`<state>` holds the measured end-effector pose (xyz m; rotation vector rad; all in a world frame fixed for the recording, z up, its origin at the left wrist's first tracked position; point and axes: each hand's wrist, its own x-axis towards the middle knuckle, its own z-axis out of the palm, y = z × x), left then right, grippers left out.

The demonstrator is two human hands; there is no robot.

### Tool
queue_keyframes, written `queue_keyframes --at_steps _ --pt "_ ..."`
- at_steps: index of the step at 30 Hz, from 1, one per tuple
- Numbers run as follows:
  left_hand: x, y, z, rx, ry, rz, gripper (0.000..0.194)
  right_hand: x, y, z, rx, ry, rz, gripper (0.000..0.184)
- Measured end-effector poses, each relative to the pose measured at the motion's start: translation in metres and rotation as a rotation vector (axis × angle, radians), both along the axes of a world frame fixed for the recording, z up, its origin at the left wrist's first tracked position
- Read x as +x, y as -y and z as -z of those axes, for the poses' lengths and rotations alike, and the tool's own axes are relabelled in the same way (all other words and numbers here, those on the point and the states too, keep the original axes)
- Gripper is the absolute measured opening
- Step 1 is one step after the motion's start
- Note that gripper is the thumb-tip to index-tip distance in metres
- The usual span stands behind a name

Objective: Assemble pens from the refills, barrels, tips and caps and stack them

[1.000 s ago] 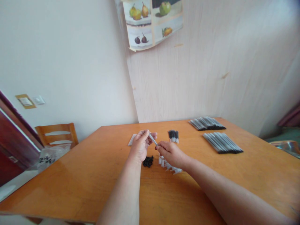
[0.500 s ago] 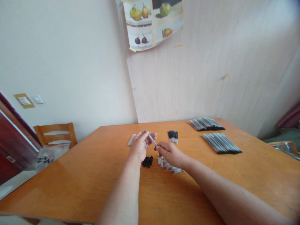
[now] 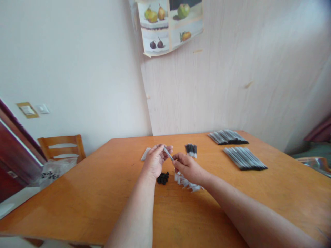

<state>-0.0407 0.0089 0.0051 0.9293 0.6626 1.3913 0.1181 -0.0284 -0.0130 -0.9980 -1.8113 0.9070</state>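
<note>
A thin, pale pen barrel [image 3: 168, 153] slants down to the right between my two hands. My left hand [image 3: 157, 156] pinches its upper part between thumb and fingers, the other fingers half curled. At its lower end, the fingertips of my right hand [image 3: 186, 167] are closed on it. Below my left hand lies a pile of small black plugs [image 3: 162, 178]. Partly hidden under my right hand are several whitish pen caps [image 3: 190, 185]. Pale barrels [image 3: 145, 154] lie behind my left hand, partly covered. Beyond my right hand is a row of black-and-clear refills [image 3: 191, 150].
Two stacks of clear pens with black ends, a far stack [image 3: 227, 136] and a nearer stack [image 3: 245, 158], lie on the right of the wooden table [image 3: 85, 193]. A wooden chair [image 3: 62, 146] with a plastic bag [image 3: 55, 171] stands on the left.
My right hand's fingers shift slightly at the barrel's lower end. My left hand keeps its pinch in almost the same place, and the piles look unchanged.
</note>
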Motion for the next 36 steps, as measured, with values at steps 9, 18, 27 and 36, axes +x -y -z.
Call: queue_keyframes --at_steps 9,18,27,36 --pt "-0.0028 -0.0002 0.0005 -0.028 0.067 0.043 0.028 -0.0003 -0.0010 -0.0032 -0.112 -0.149 -0.055 0.024" --pt "-0.0035 -0.0008 0.0019 -0.007 0.065 0.067 0.020 0.0000 -0.0002 -0.0049 -0.138 -0.152 -0.066 0.028" --pt "-0.0017 -0.0053 0.0065 -0.004 0.043 -0.046 0.024 -0.0020 -0.0055 0.0025 -0.162 -0.177 -0.019 0.023" --pt "-0.0054 -0.0036 0.0041 -0.028 0.097 0.096 0.020 0.0027 -0.0061 0.0020 -0.176 -0.173 -0.042 0.030"
